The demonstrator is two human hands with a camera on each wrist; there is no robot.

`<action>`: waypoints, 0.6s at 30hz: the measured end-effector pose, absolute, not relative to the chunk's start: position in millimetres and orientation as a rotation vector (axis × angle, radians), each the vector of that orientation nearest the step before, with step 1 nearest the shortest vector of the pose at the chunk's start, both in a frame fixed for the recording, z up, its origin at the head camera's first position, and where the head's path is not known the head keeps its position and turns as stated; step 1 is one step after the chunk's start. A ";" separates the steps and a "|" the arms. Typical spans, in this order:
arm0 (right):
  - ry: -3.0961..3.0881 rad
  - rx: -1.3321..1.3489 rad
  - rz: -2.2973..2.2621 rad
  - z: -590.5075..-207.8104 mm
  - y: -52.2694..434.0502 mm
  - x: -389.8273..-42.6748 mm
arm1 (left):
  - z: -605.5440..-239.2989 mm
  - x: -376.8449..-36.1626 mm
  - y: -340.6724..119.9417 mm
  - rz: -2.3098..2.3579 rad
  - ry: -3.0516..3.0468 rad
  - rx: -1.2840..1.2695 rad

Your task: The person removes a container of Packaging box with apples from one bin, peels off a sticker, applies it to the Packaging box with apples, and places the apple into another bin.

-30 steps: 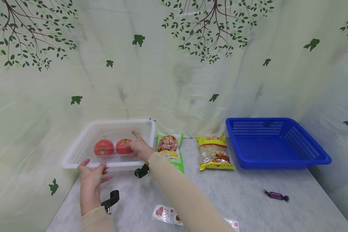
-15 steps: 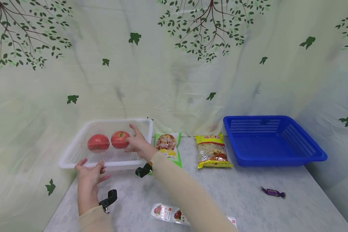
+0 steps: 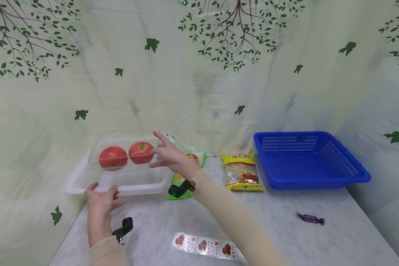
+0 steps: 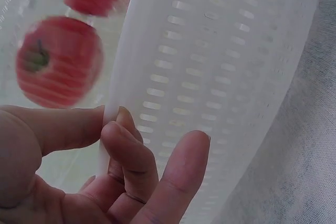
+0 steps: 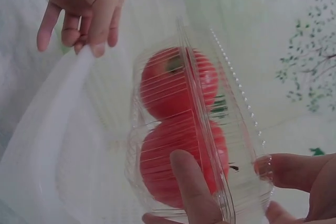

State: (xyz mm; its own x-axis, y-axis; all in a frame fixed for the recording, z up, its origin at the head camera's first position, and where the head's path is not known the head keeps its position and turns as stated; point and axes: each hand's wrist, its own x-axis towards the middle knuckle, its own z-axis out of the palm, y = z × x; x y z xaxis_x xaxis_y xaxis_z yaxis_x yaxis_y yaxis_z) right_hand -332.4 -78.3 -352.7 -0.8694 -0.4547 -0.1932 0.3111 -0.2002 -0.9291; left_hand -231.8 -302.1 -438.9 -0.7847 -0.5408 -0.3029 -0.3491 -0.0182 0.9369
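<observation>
Fingers of the right hand (image 3: 173,158) pinch the apple box (image 3: 126,154), lifted just above the white basket (image 3: 126,180); left hand (image 3: 101,197) grips its rim; blue basket (image 3: 309,162) holds nothing yet

Both arms in long beige sleeves (image 3: 226,210), bare hands, and a small black wrist-mounted camera (image 3: 178,189) strapped on each.

Soft, even, bright light fills all three views with only faint shadows on the worktop (image 3: 272,229), the head view bows at its edges, and both wrist views are hazy, with apples (image 4: 58,61) blurred.
</observation>
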 end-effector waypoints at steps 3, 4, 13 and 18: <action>1.573 -0.188 -2.081 -342.6 -60.3 -327.6 | -439.5 -233.1 -303.2 -1.915 -2.101 0.943; 1.569 -0.195 -2.074 -339.7 -54.3 -325.7 | -440.0 -233.4 -303.7 -1.919 -2.100 0.935; 1.630 -0.230 -2.003 -330.0 14.6 -300.6 | -440.1 -235.1 -306.7 -1.928 -2.140 0.931; 1.699 -0.210 -1.950 -336.3 53.6 -276.8 | -438.0 -235.4 -307.3 -1.923 -2.144 0.937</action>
